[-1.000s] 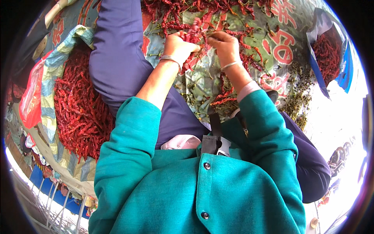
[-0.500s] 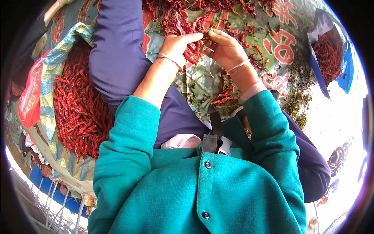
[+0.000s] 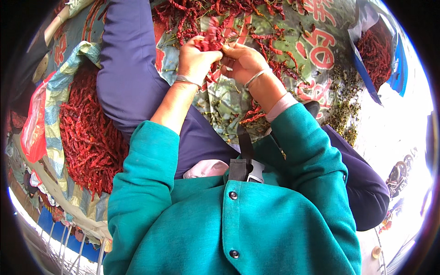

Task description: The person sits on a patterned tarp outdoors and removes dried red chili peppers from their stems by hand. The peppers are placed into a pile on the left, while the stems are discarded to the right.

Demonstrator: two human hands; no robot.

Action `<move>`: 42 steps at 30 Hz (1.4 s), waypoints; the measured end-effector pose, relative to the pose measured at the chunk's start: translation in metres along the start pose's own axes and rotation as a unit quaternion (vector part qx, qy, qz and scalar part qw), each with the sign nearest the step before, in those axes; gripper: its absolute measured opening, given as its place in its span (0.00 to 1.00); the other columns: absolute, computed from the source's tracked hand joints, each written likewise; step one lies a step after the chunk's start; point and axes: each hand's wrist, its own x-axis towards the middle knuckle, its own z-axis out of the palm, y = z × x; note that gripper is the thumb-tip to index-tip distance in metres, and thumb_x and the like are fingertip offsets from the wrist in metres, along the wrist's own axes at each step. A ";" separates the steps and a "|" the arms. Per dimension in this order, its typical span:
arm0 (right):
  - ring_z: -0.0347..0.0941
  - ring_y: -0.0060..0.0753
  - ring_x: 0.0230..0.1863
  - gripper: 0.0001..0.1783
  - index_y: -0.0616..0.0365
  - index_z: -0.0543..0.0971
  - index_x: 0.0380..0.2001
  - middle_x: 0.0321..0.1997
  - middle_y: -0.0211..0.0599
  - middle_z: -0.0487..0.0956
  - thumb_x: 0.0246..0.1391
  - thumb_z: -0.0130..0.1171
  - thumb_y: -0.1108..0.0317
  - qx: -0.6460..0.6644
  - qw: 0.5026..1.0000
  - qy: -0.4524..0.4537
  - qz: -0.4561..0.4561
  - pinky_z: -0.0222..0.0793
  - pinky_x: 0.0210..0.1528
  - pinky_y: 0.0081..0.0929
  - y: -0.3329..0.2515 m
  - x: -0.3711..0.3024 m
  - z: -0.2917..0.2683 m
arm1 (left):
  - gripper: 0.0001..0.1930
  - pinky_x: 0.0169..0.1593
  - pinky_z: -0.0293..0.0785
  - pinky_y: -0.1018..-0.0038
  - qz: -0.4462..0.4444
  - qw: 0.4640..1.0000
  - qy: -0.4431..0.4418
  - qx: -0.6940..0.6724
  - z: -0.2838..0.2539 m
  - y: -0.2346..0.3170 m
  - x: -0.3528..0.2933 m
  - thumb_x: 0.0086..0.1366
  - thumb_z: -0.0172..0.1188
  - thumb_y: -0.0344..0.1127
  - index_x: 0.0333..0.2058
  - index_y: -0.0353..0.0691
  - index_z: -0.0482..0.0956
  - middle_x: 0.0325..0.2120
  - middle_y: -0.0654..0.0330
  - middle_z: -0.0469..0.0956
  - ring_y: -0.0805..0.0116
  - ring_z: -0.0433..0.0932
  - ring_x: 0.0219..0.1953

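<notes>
A small bunch of dried red chilies (image 3: 211,40) sticks up from my left hand (image 3: 192,62), whose fingers and thumb are closed around it. My right hand (image 3: 245,59) meets it from the right, thumb and forefinger pinched at the lower end of the bunch, beside my left thumb. The other right fingers curl loosely. Whether a stem lies in that pinch is too small to tell. Beyond and below both hands, more loose dried chilies (image 3: 250,7) are spread over a printed green sheet (image 3: 293,50).
At my left stands a checked woven sack (image 3: 54,123) full of dried chilies (image 3: 89,142), beside a red plastic bag (image 3: 34,133). Another open bag (image 3: 356,34) of chilies is at the far right. Stems and leafy scraps (image 3: 348,110) lie near my right knee. Another person's arm (image 3: 52,27) shows at far left.
Both hands have shifted left. The chilies, which hung below my left hand, now point upward from it. My right hand's pinch has come down against the bunch.
</notes>
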 end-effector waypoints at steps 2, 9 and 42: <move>0.67 0.23 0.25 0.02 0.53 0.75 0.28 0.24 0.27 0.73 0.53 0.53 0.71 0.002 0.999 0.032 0.001 0.64 0.29 0.30 0.000 0.000 0.003 | 0.10 0.30 0.71 0.79 0.060 0.989 0.002 0.132 -0.001 -0.012 0.003 0.43 0.62 0.23 0.27 0.36 0.74 0.22 0.66 0.77 0.79 0.74 0.24; 0.68 0.21 0.25 0.06 0.57 0.78 0.31 0.24 0.27 0.74 0.48 0.58 0.71 -0.264 0.938 0.120 -0.190 0.65 0.28 0.22 -0.024 0.001 -0.033 | 0.07 0.27 0.69 0.78 0.020 0.998 0.049 -0.041 -0.018 0.002 0.010 0.42 0.63 0.23 0.24 0.38 0.78 0.21 0.64 0.77 0.76 0.73 0.20; 0.76 0.30 0.30 0.17 0.61 0.74 0.39 0.28 0.40 0.78 0.43 0.63 0.70 -0.454 0.775 -0.020 -0.440 0.71 0.33 0.25 0.010 0.006 -0.011 | 0.11 0.36 0.75 0.75 -0.155 0.966 -0.039 -0.205 -0.014 -0.002 0.010 0.52 0.64 0.27 0.35 0.34 0.77 0.31 0.57 0.79 0.67 0.78 0.31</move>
